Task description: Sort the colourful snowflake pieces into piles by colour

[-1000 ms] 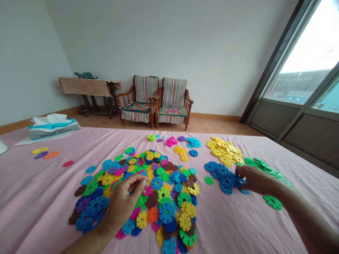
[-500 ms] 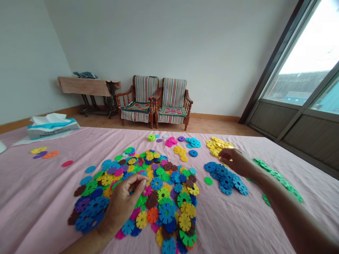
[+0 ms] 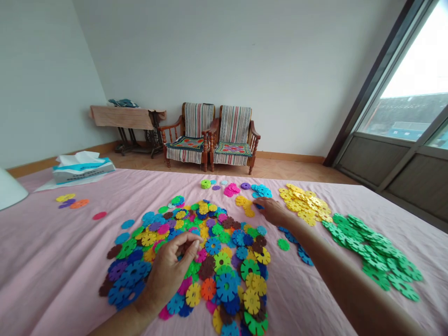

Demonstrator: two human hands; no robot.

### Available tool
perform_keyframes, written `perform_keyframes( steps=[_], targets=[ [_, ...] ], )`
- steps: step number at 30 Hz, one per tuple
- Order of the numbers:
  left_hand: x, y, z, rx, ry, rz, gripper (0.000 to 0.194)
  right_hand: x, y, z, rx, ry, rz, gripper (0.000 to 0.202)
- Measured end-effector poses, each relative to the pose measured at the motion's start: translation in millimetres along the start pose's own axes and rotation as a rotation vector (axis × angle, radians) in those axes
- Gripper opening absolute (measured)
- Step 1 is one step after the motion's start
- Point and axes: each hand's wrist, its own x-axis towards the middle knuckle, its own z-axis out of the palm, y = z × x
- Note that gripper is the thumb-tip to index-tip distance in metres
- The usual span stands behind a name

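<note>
On the pink cloth [image 3: 52,261], at 10 o'clock from the mixed pile [image 3: 213,246] of notched, overlapping discs, a white rounded object [image 3: 10,191] is cut off by the frame edge. Also toward 10 o'clock stand the tissue box [image 3: 84,173] and, nearer, 3 loose discs [image 3: 80,203] in yellow, purple and orange, then 1 red disc [image 3: 100,215].

The left hand [image 3: 171,261] reaches over the pile from 7 o'clock, fingers curled, thumb and index tips drawn together above its middle.

Beyond the pile, lime-green discs [image 3: 206,185] lie at 12 o'clock; magenta discs [image 3: 231,189] and orange-yellow discs [image 3: 245,205] lie at 1 o'clock.

The right hand [image 3: 275,211] is at 2 o'clock, its fingertips down at 1 dark blue disc [image 3: 259,206] just beside the orange-yellow discs; whether they are apart or clamped on it, I cannot tell. Light blue discs [image 3: 262,191] lie just beyond, at 11 o'clock from this hand.

At 3 o'clock from the pile sits 1 green disc [image 3: 283,244], near blue discs [image 3: 305,255] partly hidden by the right forearm. The yellow heap [image 3: 304,203] is at 2 o'clock, the green heap [image 3: 374,249] farther out at 3 o'clock.
</note>
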Motion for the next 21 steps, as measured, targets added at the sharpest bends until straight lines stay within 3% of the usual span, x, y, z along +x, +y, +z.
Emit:
perform_keyframes(
  steps=[10,16,21],
  targets=[
    [-1,-1,-0.1,-0.002,0.005,0.01,0.023,-52,25,-34,0.007,-0.075,-0.018,0.03],
    [-1,-4,-0.4,-0.005,0.003,-0.002,0.025,-67,51,-44,0.139,0.167,0.107,0.03],
    [-1,1,-0.8,-0.018,0.009,-0.003,0.025,-83,48,-42,0.204,0.179,0.104,0.024]
  ],
)
